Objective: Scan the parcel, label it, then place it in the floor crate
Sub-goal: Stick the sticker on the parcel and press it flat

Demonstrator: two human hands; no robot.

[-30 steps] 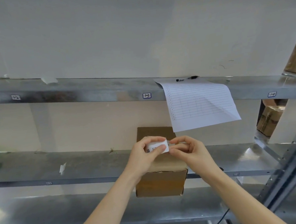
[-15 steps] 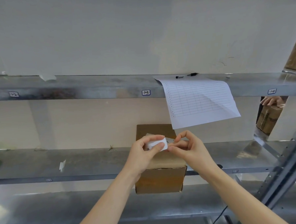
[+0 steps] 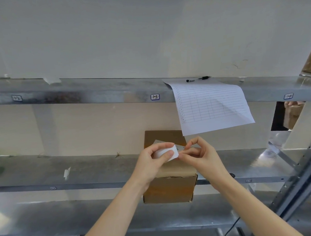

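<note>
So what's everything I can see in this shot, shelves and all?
parcel: one, brown cardboard, on the middle shelf, behind the hands
white label: one, white, held above the parcel
lined sheet: one, white, hanging off the upper shelf's edge
pen: one as far as I can tell, black, on the sheet's top edge
number tags: three, white with blue borders, along the upper shelf's rail
metal shelves: three levels, grey
paper scrap: one, white, middle shelf, at the left
cable: one, black, bottom right
left hand: one, pinches the white label
right hand: one, pinches the label's right edge
</note>
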